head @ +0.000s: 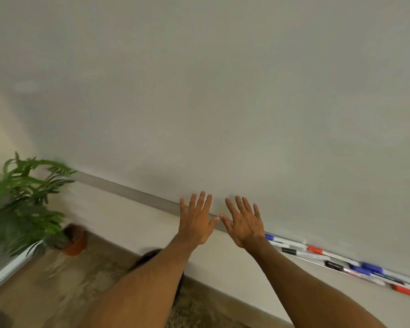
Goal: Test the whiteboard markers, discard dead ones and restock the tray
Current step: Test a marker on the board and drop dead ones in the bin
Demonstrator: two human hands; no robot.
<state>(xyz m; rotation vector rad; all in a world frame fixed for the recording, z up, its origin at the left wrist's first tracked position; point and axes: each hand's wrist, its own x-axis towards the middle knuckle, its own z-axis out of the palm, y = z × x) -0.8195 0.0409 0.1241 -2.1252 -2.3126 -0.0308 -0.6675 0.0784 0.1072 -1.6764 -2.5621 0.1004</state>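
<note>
left hand [195, 223] and right hand [245, 224]: side by side before the whiteboard [223, 91], fingers spread straight, holding nothing, thumb tips nearly meeting. markers [336, 261] (blue, red and black caps) lie along the tray [137, 194], right of the hands. potted plant [29, 204]: floor, far left.

One left hand [195, 221], one right hand [245, 223], one whiteboard [223, 91], one tray [133, 191], one potted plant [29, 197], about eight blurred markers [315, 250].

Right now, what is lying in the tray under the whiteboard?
Whiteboard markers with blue, red and black caps lie in the tray, beyond the right hand. That hand and the left hand cover a stretch of it; what lies there cannot be seen.
</note>
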